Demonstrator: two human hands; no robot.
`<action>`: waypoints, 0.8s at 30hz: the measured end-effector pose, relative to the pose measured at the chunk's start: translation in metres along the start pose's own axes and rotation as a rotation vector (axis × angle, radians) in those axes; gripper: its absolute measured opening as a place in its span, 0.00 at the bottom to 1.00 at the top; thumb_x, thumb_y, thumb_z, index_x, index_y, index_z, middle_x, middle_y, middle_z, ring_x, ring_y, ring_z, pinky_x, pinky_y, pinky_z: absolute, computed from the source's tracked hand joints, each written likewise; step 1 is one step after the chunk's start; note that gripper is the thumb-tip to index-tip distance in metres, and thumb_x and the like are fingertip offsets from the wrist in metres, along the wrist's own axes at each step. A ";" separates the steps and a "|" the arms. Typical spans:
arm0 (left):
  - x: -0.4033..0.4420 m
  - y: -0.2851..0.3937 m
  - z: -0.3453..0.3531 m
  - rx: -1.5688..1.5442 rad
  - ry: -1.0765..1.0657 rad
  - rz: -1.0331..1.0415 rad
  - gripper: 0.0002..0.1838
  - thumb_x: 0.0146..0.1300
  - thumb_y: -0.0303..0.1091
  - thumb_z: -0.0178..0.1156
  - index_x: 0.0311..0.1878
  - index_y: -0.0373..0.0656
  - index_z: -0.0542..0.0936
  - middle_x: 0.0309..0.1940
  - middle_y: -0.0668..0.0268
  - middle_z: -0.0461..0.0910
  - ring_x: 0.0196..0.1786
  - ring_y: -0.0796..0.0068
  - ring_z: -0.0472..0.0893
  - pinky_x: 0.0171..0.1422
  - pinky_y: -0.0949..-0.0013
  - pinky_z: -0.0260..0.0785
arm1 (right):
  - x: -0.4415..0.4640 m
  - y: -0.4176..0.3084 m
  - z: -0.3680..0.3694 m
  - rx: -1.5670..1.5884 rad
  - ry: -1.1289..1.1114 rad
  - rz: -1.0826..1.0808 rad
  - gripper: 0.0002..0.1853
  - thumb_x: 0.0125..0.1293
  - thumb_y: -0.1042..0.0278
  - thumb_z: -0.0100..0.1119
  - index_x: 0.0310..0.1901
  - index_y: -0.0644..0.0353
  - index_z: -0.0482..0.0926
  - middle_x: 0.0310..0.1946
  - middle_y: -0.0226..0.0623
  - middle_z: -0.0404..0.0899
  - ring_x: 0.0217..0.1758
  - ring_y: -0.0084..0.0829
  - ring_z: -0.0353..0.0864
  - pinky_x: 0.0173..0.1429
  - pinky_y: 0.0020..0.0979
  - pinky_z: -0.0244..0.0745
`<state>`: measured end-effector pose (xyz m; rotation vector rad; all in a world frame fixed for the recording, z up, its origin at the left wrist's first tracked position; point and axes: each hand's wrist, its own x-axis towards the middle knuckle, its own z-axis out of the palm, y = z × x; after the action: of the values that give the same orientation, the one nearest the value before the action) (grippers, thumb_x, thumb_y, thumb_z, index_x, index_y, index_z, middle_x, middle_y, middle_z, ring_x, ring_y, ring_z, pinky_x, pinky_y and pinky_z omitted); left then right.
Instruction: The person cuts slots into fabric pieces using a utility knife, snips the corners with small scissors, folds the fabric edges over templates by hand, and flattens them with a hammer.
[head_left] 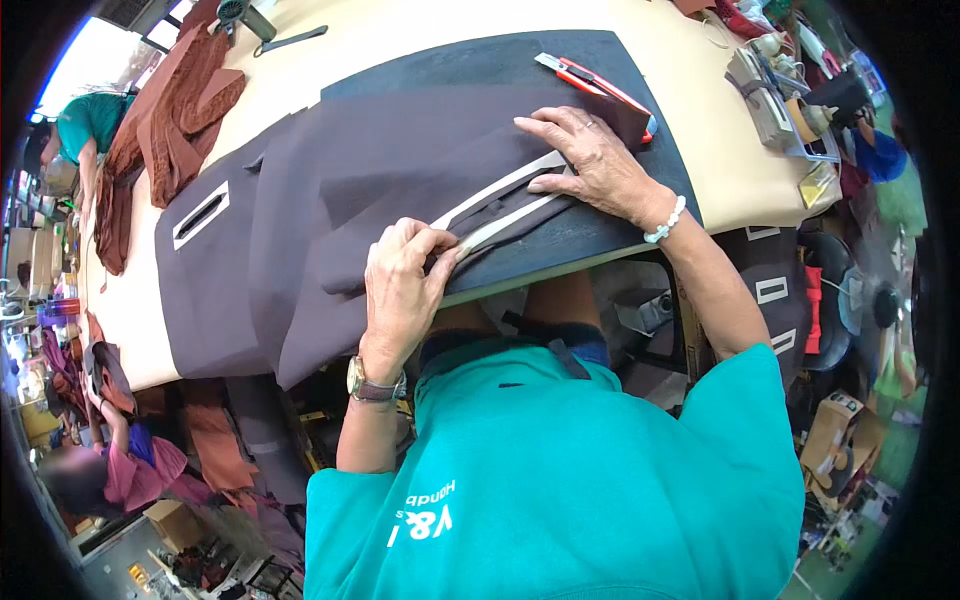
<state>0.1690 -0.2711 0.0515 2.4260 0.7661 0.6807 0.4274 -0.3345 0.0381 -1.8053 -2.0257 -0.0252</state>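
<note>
A dark brown-purple piece of fabric (400, 150) lies over a dark board. Pale strips (505, 190) border a long slit in it, which gapes between my hands. My left hand (402, 275), with a watch on its wrist, pinches the fabric at the near end of the slit, thumb against forefinger. At the far end my right hand (598, 165), wearing a bracelet, rests with fingers spread and its thumb beside the pale edge. Beyond it lies a red utility knife (590, 80), close to the fabric's edge.
The dark board (645, 200) sits on a cream table (430, 30). Another pale-framed slit (201, 214) shows in fabric at left. Rust-brown cloth (185, 110) is heaped at far left. A box of tools (790, 110) stands at right. Two co-workers (95, 125) are at left.
</note>
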 end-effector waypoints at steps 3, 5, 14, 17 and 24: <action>-0.002 -0.003 0.000 -0.029 0.015 -0.017 0.06 0.50 0.27 0.65 0.31 0.38 0.79 0.27 0.62 0.73 0.32 0.67 0.74 0.38 0.66 0.66 | 0.007 -0.009 0.001 0.021 -0.028 -0.063 0.33 0.54 0.48 0.61 0.60 0.51 0.67 0.56 0.41 0.68 0.62 0.42 0.65 0.65 0.41 0.59; -0.002 -0.004 0.001 -0.048 0.017 -0.018 0.06 0.50 0.27 0.65 0.31 0.38 0.79 0.27 0.62 0.73 0.33 0.67 0.74 0.38 0.66 0.66 | 0.014 -0.025 0.006 0.054 -0.046 -0.108 0.32 0.54 0.48 0.61 0.60 0.51 0.68 0.56 0.41 0.68 0.62 0.42 0.64 0.65 0.41 0.58; -0.011 -0.006 -0.003 0.024 0.069 -0.005 0.07 0.49 0.27 0.66 0.32 0.39 0.80 0.28 0.63 0.73 0.34 0.66 0.74 0.39 0.66 0.66 | 0.021 -0.037 0.019 0.147 -0.006 -0.145 0.34 0.54 0.48 0.61 0.60 0.54 0.67 0.56 0.43 0.68 0.62 0.43 0.64 0.66 0.42 0.57; -0.012 -0.005 -0.004 -0.027 0.072 -0.027 0.07 0.49 0.27 0.65 0.33 0.39 0.80 0.29 0.63 0.73 0.34 0.66 0.74 0.39 0.66 0.67 | 0.011 -0.020 0.009 0.052 0.019 -0.084 0.35 0.52 0.48 0.63 0.61 0.54 0.67 0.56 0.43 0.68 0.62 0.43 0.64 0.65 0.42 0.58; -0.008 -0.004 -0.007 -0.023 0.016 -0.049 0.08 0.50 0.29 0.65 0.33 0.40 0.80 0.29 0.62 0.73 0.35 0.65 0.75 0.39 0.66 0.67 | 0.020 -0.047 0.018 0.088 0.015 -0.167 0.34 0.53 0.50 0.62 0.61 0.54 0.66 0.57 0.43 0.66 0.62 0.45 0.64 0.66 0.43 0.57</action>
<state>0.1574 -0.2711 0.0524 2.3759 0.8171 0.6864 0.3764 -0.3180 0.0407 -1.5756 -2.1272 0.0016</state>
